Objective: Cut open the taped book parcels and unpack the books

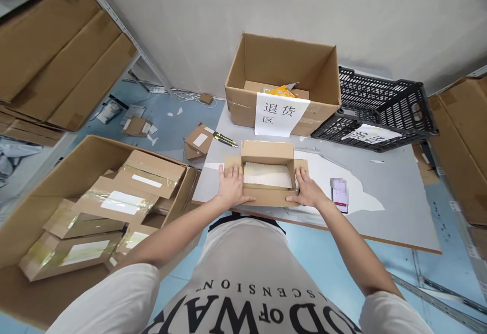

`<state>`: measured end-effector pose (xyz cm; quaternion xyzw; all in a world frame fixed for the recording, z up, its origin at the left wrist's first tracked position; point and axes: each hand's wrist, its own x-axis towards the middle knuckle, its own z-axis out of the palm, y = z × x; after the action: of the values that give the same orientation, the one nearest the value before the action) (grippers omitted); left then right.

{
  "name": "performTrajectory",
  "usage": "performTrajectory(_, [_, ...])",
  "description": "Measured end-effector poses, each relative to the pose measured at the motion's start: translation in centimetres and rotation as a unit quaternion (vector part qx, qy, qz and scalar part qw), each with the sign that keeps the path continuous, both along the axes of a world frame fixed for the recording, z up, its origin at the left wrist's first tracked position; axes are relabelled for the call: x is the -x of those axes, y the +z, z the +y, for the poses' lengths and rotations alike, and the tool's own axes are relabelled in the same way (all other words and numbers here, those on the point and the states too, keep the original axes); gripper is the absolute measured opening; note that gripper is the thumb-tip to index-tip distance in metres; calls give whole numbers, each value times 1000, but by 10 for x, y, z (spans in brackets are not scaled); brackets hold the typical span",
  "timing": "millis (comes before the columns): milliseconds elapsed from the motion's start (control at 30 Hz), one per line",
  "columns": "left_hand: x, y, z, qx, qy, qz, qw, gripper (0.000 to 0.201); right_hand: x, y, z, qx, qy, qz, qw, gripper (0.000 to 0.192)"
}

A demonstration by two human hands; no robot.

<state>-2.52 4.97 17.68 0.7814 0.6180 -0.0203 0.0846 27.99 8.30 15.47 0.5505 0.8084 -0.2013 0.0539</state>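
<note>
A small open cardboard box (268, 199) stands at the table's front edge, its flaps folded outward. Inside it lies a white sheet of paper (266, 175); whatever is beneath is hidden. My left hand (232, 187) grips the box's left side, fingers over the side flap and thumb along the front flap. On the opposite side my right hand (309, 189) holds the box in the same way. Beyond the box's left corner lies a yellow and black utility knife (225, 139). A phone (339, 195) with its screen lit rests to the right of my right hand.
A large carton (243, 108) with a paper sign stands at the back of the table (395, 197), beside a black plastic crate (380, 106). On the left, a big carton (23, 197) holds several taped parcels (114, 199). Shelves with cartons (57, 55) flank both sides.
</note>
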Motion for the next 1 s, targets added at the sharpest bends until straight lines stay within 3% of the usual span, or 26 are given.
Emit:
performTrajectory(100, [5,-24,-8,39,45,-13,998,120,-7,-26,-9,58,-4,98,993,124])
performTrajectory(200, [10,-42,-2,68,33,-16,997,121,1,-42,-15,30,-48,149,987,121])
performTrajectory(467, [29,-54,34,55,-8,-35,998,120,26,-56,-22,-42,-116,154,980,118])
performTrajectory(567, [31,-56,33,46,-10,-45,998,123,25,-45,-25,-48,-102,121,986,120])
performTrajectory(633, [31,-57,31,43,-9,-48,998,124,25,-27,-25,-68,-106,77,989,116])
performTrajectory(733, [31,-58,29,41,-10,-54,998,124,34,7,-14,-133,-93,41,986,96])
performTrajectory(800, [31,-58,30,41,-10,-58,997,124,49,23,2,-144,-23,51,988,79])
performTrajectory(900, [31,-57,30,43,-6,-62,997,123,81,23,33,-26,113,51,992,74])
performTrajectory(1000, [29,-56,29,54,-1,-61,997,124,106,-3,61,135,120,-45,983,85])
